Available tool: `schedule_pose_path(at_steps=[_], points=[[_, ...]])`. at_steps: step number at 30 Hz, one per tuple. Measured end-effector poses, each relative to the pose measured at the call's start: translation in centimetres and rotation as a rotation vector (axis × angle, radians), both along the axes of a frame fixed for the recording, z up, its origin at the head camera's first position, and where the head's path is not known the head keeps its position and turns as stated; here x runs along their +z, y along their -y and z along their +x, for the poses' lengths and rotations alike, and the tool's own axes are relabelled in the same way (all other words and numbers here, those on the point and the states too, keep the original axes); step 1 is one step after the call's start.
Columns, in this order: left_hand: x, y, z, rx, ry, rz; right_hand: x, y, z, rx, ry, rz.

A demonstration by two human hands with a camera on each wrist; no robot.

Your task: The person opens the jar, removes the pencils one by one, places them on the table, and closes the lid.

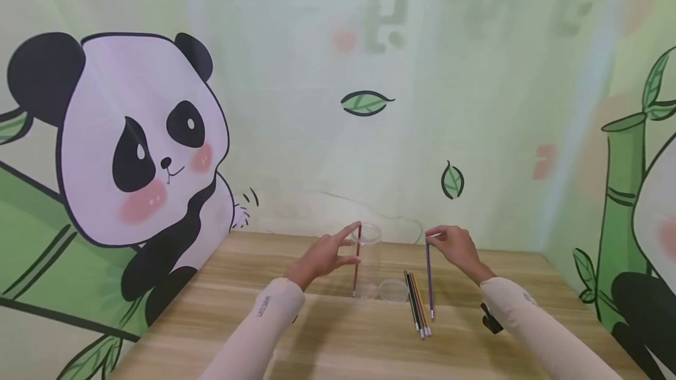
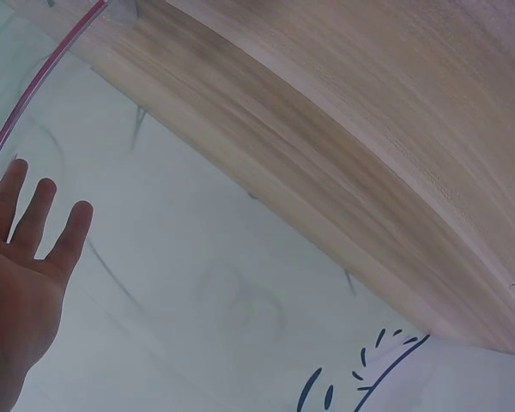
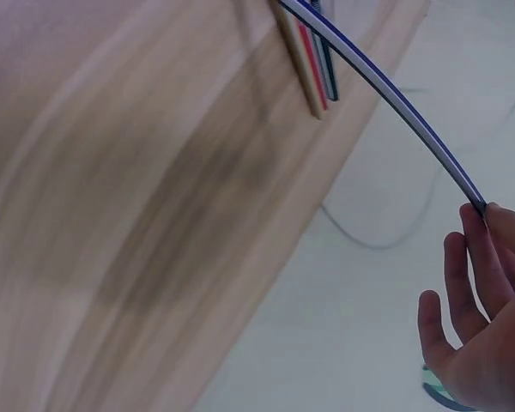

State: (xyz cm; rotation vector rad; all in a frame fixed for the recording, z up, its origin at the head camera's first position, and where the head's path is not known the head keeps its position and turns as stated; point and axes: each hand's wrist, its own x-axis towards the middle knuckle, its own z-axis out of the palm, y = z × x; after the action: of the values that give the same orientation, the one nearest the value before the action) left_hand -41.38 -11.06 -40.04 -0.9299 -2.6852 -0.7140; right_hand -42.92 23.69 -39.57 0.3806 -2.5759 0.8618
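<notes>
A clear cylindrical container [image 1: 371, 263] stands upright on the table. A red pencil [image 1: 357, 257] stands along its left side. My left hand [image 1: 323, 258] is at that side, index fingertip at the rim by the pencil's top and thumb lower against the wall. In the left wrist view, three fingers of the hand [image 2: 30, 257] are extended near the red pencil [image 2: 47, 77]. My right hand [image 1: 455, 248] pinches a dark blue-purple pencil [image 1: 429, 277] by its upper end, and the pencil hangs nearly upright. The right wrist view shows thumb and index finger on its tip.
Several pencils [image 1: 417, 304] lie side by side on the wooden table [image 1: 338, 345], between the container and the hanging pencil. A clear round lid [image 1: 393, 291] lies beside the container. Behind the table's far edge rises a printed panda backdrop [image 1: 296, 163].
</notes>
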Motion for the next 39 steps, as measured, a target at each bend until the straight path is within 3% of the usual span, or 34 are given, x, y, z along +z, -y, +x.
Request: schedule_pose_path(at_steps=[15, 26, 39], points=[[0.3, 0.1, -0.1, 0.032, 0.009, -0.005, -3.9, -0.1, -1.6, -0.014, 0.061, -0.017], [0.1, -0.1, 0.0, 0.045, 0.022, -0.021, -7.0, 0.4, -1.4, -0.018, 0.068, -0.046], [-0.1, 0.0, -0.2, 0.028, -0.011, -0.029, -7.9, 2.6, -0.7, -0.065, 0.117, -0.029]])
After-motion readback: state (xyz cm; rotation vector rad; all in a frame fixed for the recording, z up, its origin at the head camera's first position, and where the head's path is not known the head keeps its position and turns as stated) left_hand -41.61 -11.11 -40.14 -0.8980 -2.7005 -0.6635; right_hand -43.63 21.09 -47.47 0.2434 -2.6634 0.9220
